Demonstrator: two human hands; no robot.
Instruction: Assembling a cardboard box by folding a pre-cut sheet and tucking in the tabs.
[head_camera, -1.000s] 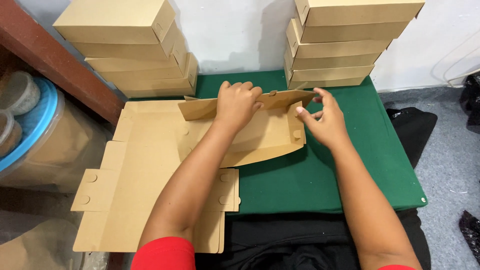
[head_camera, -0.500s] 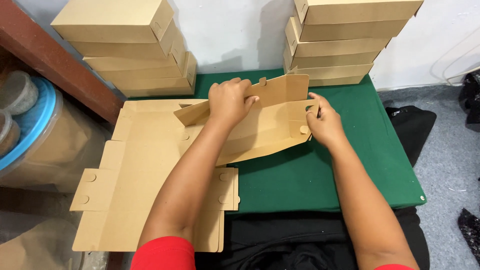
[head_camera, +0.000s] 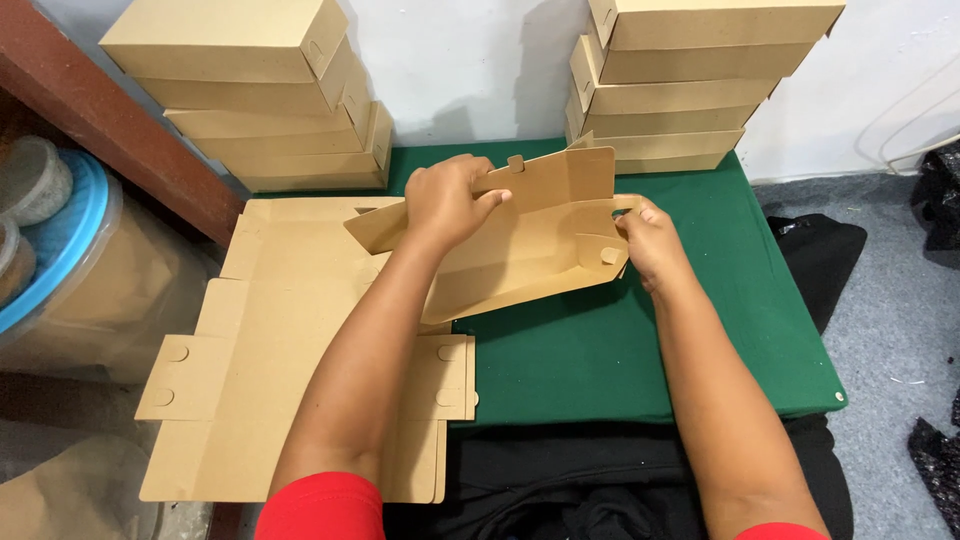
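Observation:
A half-folded brown cardboard box blank is raised over a green-covered table. My left hand grips its upper left flap, thumb on the inner face. My right hand pinches its right end flap near a round tab. The back wall of the blank stands upright and its floor tilts toward me. Under my left arm lies a stack of flat unfolded box blanks, reaching over the table's left edge.
Two stacks of finished brown boxes stand against the white wall, one at the back left and one at the back right. A clear tub with a blue lid sits at left. Dark cloth lies right of the table.
The box blank has been lifted and folded further: its back wall now stands up and the right end flap is bent inward. Both hands moved slightly with it.

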